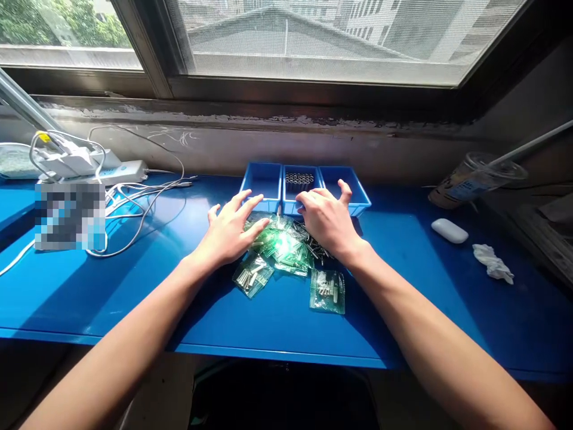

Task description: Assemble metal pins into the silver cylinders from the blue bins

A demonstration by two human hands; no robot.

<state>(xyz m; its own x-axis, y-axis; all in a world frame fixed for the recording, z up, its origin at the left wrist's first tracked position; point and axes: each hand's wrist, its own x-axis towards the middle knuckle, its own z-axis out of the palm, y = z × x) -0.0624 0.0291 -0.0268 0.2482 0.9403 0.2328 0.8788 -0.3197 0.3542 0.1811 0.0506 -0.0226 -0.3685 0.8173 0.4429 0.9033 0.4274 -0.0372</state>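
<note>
Left hand (228,232) flat, fingers spread, resting on heap of small clear plastic bags (286,254) holding metal pins, centre of glossy blue table (134,298); right hand (326,218) likewise splayed on heap; three blue rectangular trays (264,179) just beyond

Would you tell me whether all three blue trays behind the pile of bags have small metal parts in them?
No, only the middle blue tray holds small metal parts; the left tray and right tray show bare blue bottoms.
</note>
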